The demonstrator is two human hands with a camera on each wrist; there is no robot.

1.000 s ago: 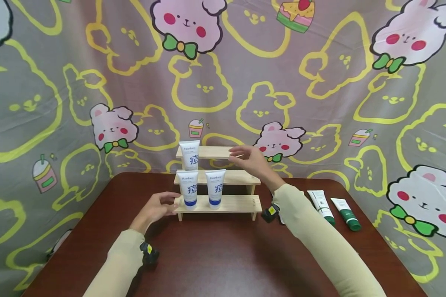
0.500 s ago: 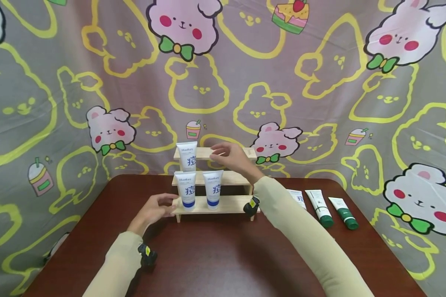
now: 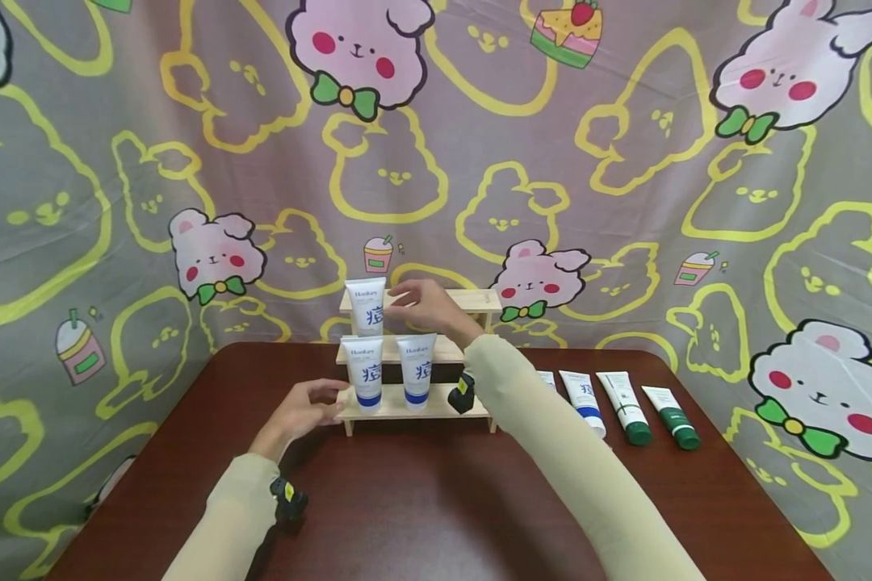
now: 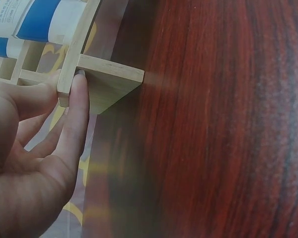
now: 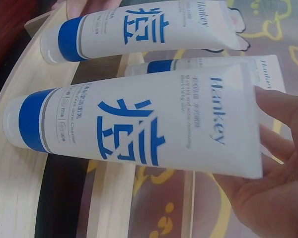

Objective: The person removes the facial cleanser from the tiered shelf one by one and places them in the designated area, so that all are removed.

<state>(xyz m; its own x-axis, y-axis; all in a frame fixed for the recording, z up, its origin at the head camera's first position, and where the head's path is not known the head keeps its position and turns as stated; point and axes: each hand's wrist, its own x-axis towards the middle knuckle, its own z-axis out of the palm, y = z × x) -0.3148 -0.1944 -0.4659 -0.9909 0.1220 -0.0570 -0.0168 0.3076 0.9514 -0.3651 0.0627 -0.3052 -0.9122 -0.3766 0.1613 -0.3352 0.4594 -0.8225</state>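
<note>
A three-step wooden display shelf point(image 3: 443, 400) holds three white squeeze tubes with blue bands. Two of them, a left tube point(image 3: 364, 371) and a right tube point(image 3: 417, 369), stand on the lowest step. Behind them, the rear tube point(image 3: 366, 307) stands higher up. My left hand point(image 3: 307, 413) pinches the left end of the lowest board point(image 4: 69, 74) between thumb and finger. My right hand point(image 3: 425, 305) reaches over the shelf, fingers bent loosely, fingertips right at the rear tube's right edge. In the right wrist view, the right tube point(image 5: 139, 119) covers part of that hand.
Right of the shelf, a white-and-blue tube point(image 3: 583, 402) and two white-and-green tubes point(image 3: 625, 407) lie on the brown table point(image 3: 407, 500). Another tube point(image 3: 547, 378) is mostly hidden by the right sleeve point(image 3: 552, 436). A patterned curtain point(image 3: 436, 161) hangs behind.
My right hand has moved left across the shelf, up to the rear tube. Tubes on the table have come out from behind the right sleeve. My left hand keeps its place on the shelf.
</note>
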